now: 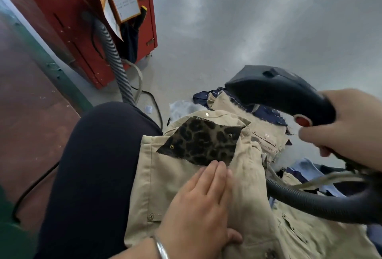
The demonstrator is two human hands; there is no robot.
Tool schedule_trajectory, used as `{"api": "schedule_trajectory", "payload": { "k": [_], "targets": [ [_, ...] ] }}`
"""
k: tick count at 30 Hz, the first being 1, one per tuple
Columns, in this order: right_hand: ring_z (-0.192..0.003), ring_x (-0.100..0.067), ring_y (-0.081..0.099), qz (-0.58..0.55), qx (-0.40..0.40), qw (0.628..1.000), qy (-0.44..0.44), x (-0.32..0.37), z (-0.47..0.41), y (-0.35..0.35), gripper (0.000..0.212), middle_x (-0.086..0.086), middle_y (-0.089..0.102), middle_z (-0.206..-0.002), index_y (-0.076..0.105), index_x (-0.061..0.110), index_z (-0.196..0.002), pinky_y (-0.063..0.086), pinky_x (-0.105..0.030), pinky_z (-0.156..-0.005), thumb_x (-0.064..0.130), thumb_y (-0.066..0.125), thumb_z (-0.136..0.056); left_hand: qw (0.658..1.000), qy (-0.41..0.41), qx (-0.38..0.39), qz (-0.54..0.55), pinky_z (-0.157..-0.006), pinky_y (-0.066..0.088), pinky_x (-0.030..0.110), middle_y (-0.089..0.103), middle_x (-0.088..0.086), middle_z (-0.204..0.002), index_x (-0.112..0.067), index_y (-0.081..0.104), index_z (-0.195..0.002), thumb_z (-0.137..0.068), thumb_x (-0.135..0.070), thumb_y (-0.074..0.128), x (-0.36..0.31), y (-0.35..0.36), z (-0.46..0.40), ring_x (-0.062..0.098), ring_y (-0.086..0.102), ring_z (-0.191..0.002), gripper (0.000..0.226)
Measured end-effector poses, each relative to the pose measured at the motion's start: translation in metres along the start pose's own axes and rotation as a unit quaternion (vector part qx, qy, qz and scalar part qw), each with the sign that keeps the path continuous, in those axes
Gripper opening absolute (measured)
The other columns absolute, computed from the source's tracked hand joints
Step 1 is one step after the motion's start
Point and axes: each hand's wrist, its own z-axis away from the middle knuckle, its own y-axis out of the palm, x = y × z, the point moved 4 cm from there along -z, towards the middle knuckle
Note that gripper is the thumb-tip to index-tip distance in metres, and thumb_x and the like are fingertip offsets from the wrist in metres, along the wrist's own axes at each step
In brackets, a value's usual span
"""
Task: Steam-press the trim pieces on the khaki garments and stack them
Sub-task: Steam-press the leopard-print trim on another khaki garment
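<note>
A khaki garment [165, 178] lies over my lap and knee. A leopard-print trim piece [201, 142] with small metal snaps sits flat on its upper part. My left hand [199, 205] presses flat on the khaki cloth, fingers straight, fingertips at the trim's lower edge. My right hand [351, 128] grips the dark handle of a steam iron [277, 91] with a red button, held in the air above and right of the trim. Its grey ribbed hose [322, 204] loops under my right hand. More khaki pieces [262, 130] lie beyond.
A red metal cabinet [82, 23] with paper labels stands at the back left, a grey ribbed hose [114, 60] and black cables running from it. Navy and light-blue fabric pieces [266, 112] lie on the grey floor to the right. My dark-clothed leg [99, 167] is at left.
</note>
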Motion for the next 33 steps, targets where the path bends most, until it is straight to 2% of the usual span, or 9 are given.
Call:
{"api": "schedule_trajectory", "payload": {
  "k": [3,5,8,12,17,21,24,29,33],
  "targets": [
    [-0.048,-0.011,0.058,0.045,0.003,0.998,-0.036,0.003,0.035,0.005,0.031,0.007,0.058,-0.047,0.059,0.029,-0.064,0.048,-0.038,-0.050,0.014,0.084,-0.055,0.999,0.032,-0.011,-0.019,-0.092,0.051,0.028,0.069,0.006,-0.114,-0.011,0.073,-0.108,-0.045,-0.084,0.060,-0.007,0.006,0.001,0.018,0.064,-0.109,0.098],
    [-0.049,0.000,0.050,0.072,0.029,0.995,-0.061,0.009,0.053,0.019,0.037,0.011,0.051,-0.046,0.055,0.036,-0.066,0.041,-0.029,-0.046,0.020,0.085,-0.053,0.998,0.049,-0.019,-0.028,-0.093,0.051,0.028,0.069,0.005,-0.114,-0.012,0.073,-0.109,-0.049,-0.081,0.059,-0.011,0.009,0.001,0.017,0.063,-0.110,0.093],
    [-0.046,-0.003,0.051,0.128,0.063,0.989,-0.047,0.015,0.056,0.036,0.020,0.011,0.057,-0.052,0.056,0.041,-0.071,0.042,-0.030,-0.046,0.036,0.067,-0.054,0.996,0.073,-0.026,-0.051,-0.092,0.051,0.027,0.068,0.006,-0.117,-0.013,0.072,-0.112,-0.069,-0.070,0.042,-0.013,0.011,0.002,0.018,0.062,-0.112,0.077],
    [-0.057,-0.002,0.051,0.215,0.056,0.975,-0.023,0.032,0.024,0.046,0.014,0.013,0.056,-0.064,0.055,0.037,-0.082,0.031,-0.021,-0.045,0.034,0.065,-0.073,0.992,0.088,-0.035,-0.084,-0.092,0.051,0.028,0.067,0.007,-0.118,-0.014,0.069,-0.116,-0.082,-0.058,0.028,-0.013,0.012,0.005,0.021,0.061,-0.114,0.069],
    [-0.059,-0.014,0.052,0.162,-0.023,0.986,-0.023,0.049,-0.014,0.040,0.018,0.008,0.057,-0.070,0.061,0.027,-0.093,0.030,-0.022,-0.048,0.031,0.068,-0.077,0.993,0.078,-0.060,-0.070,-0.089,0.052,0.027,0.069,0.005,-0.115,-0.016,0.071,-0.112,-0.084,-0.055,0.025,-0.014,0.012,0.005,0.019,0.063,-0.111,0.067],
    [-0.037,-0.015,0.058,0.055,-0.048,0.997,-0.025,0.038,-0.013,0.001,0.016,0.000,0.060,-0.045,0.059,0.024,-0.073,0.042,-0.024,-0.041,0.034,0.068,-0.065,0.993,0.078,-0.043,-0.074,-0.093,0.050,0.026,0.067,0.004,-0.120,-0.016,0.068,-0.117,-0.084,-0.059,0.028,-0.013,0.012,0.006,0.018,0.060,-0.115,0.068],
    [-0.028,-0.006,0.052,0.024,-0.004,0.999,-0.027,0.027,0.013,-0.013,0.021,0.010,0.059,-0.041,0.063,0.029,-0.073,0.041,-0.027,-0.031,0.038,0.070,-0.056,0.993,0.075,-0.042,-0.080,-0.093,0.050,0.026,0.066,0.004,-0.121,-0.015,0.068,-0.118,-0.083,-0.061,0.030,-0.012,0.013,0.006,0.017,0.059,-0.117,0.068],
    [-0.052,-0.007,0.055,0.150,0.081,0.984,-0.044,0.021,0.037,0.024,0.021,0.009,0.056,-0.050,0.052,0.041,-0.061,0.043,-0.030,-0.051,0.034,0.070,-0.053,0.991,0.082,-0.055,-0.095,-0.090,0.051,0.026,0.068,0.005,-0.117,-0.013,0.070,-0.113,-0.084,-0.058,0.033,-0.014,0.015,0.003,0.018,0.061,-0.114,0.065],
    [-0.055,0.002,0.051,0.242,0.120,0.962,-0.051,0.043,0.017,0.040,0.011,0.012,0.056,-0.062,0.055,0.035,-0.081,0.030,-0.019,-0.044,0.033,0.064,-0.074,0.990,0.089,-0.046,-0.101,-0.088,0.052,0.027,0.069,0.004,-0.114,-0.016,0.071,-0.112,-0.083,-0.057,0.029,-0.013,0.015,0.003,0.019,0.063,-0.110,0.066]
  ]
}}
